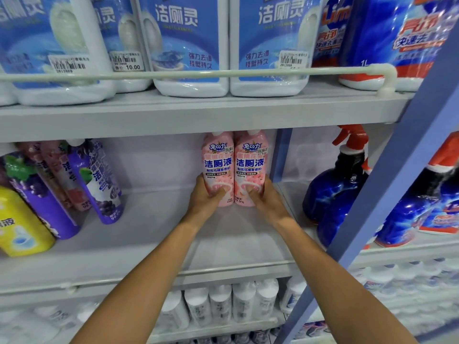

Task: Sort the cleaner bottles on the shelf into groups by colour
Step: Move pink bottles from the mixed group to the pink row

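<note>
A store shelf (pixel 154 219) of pale grey metal fills the frame, its middle tier open at the centre. On the tier above, from 10 to 1 o'clock, stand large white jugs (pixel 191 45) with blue toilet-cleaner labels, held behind a white rail (pixel 198 73). A blue upright post (pixel 387 175) slants across the frame from 2 to 5 o'clock. At 3 o'clock, just left of the post, two dark blue spray bottles (pixel 332 192) with red triggers stand on the middle tier, with more of the same beyond the post. At 9 o'clock a cluster leans together: purple bottles (pixel 42 202) printed with grapes, a pink-labelled bottle (pixel 62 175) partly hidden behind them, and a yellow bottle (pixel 22 227) at the frame's left edge. On the tier below, at 6 o'clock, stands a row of small white bottles (pixel 223 304), blurred.

At the centre, toward the back of the middle tier and near its right divider, two pink bottles stand upright and touching side by side. The person's left hand (pixel 205 194) grips the left pink bottle (pixel 218 167) low on its body, thumb across the front; the right hand (pixel 264 194) grips the right pink bottle (pixel 249 167) the same way. Both bare forearms reach in from 6 o'clock. The pink pair stands well apart from the purple and yellow cluster.
</note>
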A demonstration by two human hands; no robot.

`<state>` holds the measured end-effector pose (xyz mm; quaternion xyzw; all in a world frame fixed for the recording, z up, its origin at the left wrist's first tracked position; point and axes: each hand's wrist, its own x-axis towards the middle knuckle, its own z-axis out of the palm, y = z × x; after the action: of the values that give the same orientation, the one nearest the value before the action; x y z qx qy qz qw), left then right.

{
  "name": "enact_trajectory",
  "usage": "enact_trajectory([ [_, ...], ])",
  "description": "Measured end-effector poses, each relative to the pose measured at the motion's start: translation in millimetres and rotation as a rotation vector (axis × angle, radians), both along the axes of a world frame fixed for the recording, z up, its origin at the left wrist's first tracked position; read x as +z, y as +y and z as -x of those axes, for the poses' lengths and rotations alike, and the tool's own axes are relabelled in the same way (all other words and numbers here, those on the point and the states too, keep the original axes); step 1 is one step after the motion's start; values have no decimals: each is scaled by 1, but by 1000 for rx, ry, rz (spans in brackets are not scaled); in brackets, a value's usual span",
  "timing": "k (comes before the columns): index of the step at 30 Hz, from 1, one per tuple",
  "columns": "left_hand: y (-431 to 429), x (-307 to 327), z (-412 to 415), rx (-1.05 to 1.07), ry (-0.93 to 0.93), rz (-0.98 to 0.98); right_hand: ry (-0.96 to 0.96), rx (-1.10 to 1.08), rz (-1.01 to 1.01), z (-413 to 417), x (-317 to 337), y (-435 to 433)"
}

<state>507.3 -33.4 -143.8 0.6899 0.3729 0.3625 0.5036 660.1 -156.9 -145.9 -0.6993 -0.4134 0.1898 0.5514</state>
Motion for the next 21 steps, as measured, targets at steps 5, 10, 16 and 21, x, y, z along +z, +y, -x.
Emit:
enact_trajectory([
  [5,-3,9,15,-124,-49,97,-23,-24,80,6,13,-7],
  [10,-16,18,55,23,4,133,137,-90,28,39,31,-29],
  [16,-27,22,140,62,-102,154,70,-115,6,111,48,-48],
  [21,-34,23,242,71,-69,65,17,-28,52,201,43,-38],
])
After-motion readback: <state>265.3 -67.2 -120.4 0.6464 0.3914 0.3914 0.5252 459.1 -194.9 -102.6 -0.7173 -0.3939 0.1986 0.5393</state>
